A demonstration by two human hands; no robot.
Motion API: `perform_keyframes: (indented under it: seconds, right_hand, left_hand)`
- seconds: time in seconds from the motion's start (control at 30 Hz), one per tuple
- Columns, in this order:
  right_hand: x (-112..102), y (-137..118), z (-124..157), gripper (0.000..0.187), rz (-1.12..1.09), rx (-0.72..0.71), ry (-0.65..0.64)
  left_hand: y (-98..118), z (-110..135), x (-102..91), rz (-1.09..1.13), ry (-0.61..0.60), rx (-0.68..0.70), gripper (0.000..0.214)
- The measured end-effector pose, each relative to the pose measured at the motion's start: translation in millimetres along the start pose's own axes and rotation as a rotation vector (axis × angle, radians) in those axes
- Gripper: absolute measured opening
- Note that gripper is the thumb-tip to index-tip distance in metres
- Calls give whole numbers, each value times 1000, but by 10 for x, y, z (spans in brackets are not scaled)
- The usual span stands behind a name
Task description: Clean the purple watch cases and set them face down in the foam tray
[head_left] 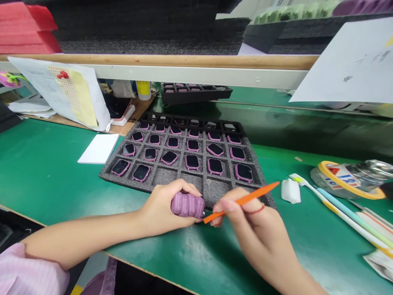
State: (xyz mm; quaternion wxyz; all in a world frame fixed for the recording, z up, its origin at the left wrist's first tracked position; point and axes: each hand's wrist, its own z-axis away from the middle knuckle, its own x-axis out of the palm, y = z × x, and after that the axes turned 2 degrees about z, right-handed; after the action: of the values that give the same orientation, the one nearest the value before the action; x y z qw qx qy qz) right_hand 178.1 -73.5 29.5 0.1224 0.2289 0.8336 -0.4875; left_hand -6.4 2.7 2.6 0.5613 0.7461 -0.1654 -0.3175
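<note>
Here, one orange stick point(245, 199) (two hands point(260, 225)).

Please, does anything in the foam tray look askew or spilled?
Most askew: one purple-framed, black-faced squarish piece, third row from front, fifth from left, turned in its compartment of the dark-grey foam tray, unlike its straighter right neighbour. I see no spill.

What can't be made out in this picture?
All in the head view:
Purple pieces: left end covered by the left hand.
White sheet, upper right: writing too small and blurred.
Toothbrush: handle end cut off by the right edge.
</note>
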Motion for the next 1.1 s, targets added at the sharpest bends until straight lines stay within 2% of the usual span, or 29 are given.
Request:
perform_keyframes:
  seconds: [0.07, 0.13, 0.2, 0.27, 0.4, 0.57, 0.9, 1.1]
  right_hand:
    - [-56, 71, -41, 33, -278, 238, 103]
    - [-105, 132, -79, 35, -468, 392, 214]
    - [-125, 164, -100, 38, -519, 453, 254]
    - [-111, 164, -101, 39, -482, 453, 243]
    - [-43, 129, -63, 34, -337, 346, 200]
    - [-16, 109, 0, 28, -259, 201, 142]
    - [25, 72, 88, 15, 73, -154, 62]
    - [16, 86, 61, 15, 20, -306, -24]
  left_hand:
    - [-10, -3, -3, 27, 12, 0, 39]
    - [-23, -3, -5, 69, 3, 13, 39]
    - [-31, -1, -5, 89, -3, 19, 39]
    - [-33, 1, -6, 90, -3, 12, 40]
    - [-20, 3, -9, 104, -5, -7, 41]
    - [-13, 0, -13, 118, -9, -2, 41]
    - [14, 9, -23, 77, 9, -26, 40]
    - [-2, 0, -20, 127, 27, -46, 39]
